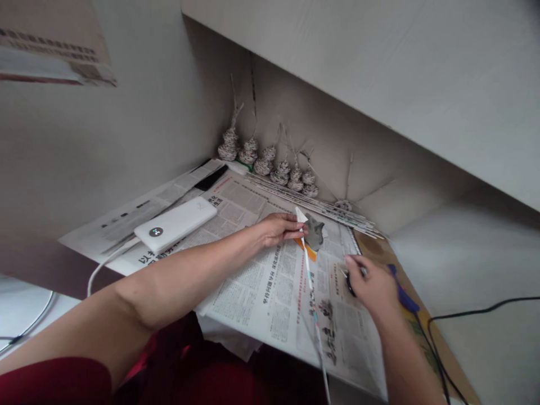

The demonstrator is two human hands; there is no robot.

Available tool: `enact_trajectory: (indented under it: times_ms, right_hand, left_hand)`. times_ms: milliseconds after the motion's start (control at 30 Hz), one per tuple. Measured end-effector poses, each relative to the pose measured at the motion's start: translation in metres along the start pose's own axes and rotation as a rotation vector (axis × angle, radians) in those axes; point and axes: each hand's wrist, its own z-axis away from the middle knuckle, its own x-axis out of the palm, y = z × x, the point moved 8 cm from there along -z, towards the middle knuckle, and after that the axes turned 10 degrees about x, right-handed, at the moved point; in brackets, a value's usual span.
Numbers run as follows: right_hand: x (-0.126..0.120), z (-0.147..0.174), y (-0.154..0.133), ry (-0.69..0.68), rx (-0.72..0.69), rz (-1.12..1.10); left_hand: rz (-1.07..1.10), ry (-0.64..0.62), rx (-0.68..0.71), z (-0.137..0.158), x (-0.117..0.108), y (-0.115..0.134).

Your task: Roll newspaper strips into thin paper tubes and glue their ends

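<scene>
My left hand (280, 229) pinches a long, thin rolled paper stick (312, 281) near its top, where the end flares into a white, pointed flap. The stick hangs down across the newspaper toward my lap. On the right, my right hand (367, 278) is closed around a small dark tool (349, 283) with a black loop and a thin, pale tip, which looks like scissors; my fingers hide most of it. A crumpled grey-green piece (314, 232) lies just beyond my left fingertips, with an orange piece (311, 253) under it.
Newspaper (248, 287) covers the table. Several gourd-shaped woven paper pieces (264, 161) line the back wall, behind a bundle of paper sticks (320, 205). A white power bank (181, 222) with a cable lies left. A blue corded tool (404, 289) sits right, partly behind my right hand.
</scene>
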Motion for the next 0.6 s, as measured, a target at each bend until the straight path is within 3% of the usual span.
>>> enact_trajectory:
  times_ms: [67,133,233,400,467,600]
  right_hand:
    - [0.022,0.007,-0.049,-0.258,-0.044,-0.507]
    - [0.043,0.010,-0.083,-0.418,-0.021,-0.765]
    - [0.068,0.010,-0.102,-0.591,0.109,-1.021]
    - [0.093,0.026,-0.114,-1.074,0.287,-1.427]
    - [0.095,0.028,-0.114,-1.089,0.297,-1.466]
    - [0.095,0.017,-0.103,-0.836,0.260,-1.366]
  left_hand:
    - [0.012,-0.019,0.002,-0.001,0.001,0.000]
    - [0.021,-0.042,0.002,-0.001,0.001,0.002]
    - [0.025,-0.060,0.006,-0.002,0.001,0.006]
    - [0.030,-0.104,-0.021,-0.002,0.002,0.009]
    - [0.026,-0.102,-0.028,-0.002,0.002,0.008]
    - [0.015,-0.092,-0.042,-0.001,0.001,0.005]
